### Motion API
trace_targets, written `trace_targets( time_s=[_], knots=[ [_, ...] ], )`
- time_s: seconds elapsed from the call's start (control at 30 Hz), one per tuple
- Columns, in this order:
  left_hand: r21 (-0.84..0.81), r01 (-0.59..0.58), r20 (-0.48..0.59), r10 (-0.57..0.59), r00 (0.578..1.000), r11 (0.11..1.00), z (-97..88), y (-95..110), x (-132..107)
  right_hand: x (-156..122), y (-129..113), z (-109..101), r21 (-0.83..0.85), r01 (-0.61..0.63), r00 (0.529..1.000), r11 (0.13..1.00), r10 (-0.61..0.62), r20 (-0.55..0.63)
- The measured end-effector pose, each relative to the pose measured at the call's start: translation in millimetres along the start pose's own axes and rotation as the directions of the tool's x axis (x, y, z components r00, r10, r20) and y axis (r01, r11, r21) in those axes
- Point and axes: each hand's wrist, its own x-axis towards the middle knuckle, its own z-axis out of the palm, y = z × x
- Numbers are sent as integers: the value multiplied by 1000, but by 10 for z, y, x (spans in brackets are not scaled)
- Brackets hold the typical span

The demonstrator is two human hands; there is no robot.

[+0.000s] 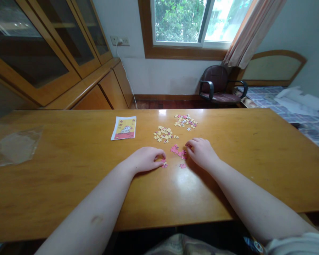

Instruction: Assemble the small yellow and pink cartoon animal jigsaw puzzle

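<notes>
Bare forearms [90,216] cross the wooden table [154,202]. The left hand [147,159] pinches a small pink puzzle clump [164,165]; the right hand [201,150] curls beside pink pieces [179,153], its grip unclear. Beyond lie yellow pieces [163,133], a picture card [123,129], a mixed pile [185,122].

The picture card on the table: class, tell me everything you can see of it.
The picture card is a flat, roughly rectangular sheet, apparently paper or thin card, with a white border. Its print shows a whitish animal-like figure on yellow, small reddish motifs above and a pinkish-red band below; finer details are too small to read. It lies face up, slightly turned, on the wooden table, left of the puzzle pieces. Nothing else appears to touch it.
</notes>
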Motion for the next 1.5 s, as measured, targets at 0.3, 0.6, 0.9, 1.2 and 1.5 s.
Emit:
trace_targets(
  time_s=[0.3,0.6,0.9,1.2,1.5],
  knots=[
    [7,7,5,-7,1000,1000,7,-8,7,9,-28,101,72,167,985,983,-170,40],
    [-1,8,-11,-8,1000,1000,7,-17,13,114,57,168,143,3,1000,990,-1,-9],
    [-11,19,-31,-19,999,1000,2,-24,21,77,55,84,-51,-153,988,987,154,16],
    [-19,11,-58,-12,998,1000,29,-57,35,74,30,135,106,-46,999,993,48,-14],
    [-7,-30,-206,28,978,1000,64,19,25,28,-81,228,785,-115,989,608,146,31]
  ],
)
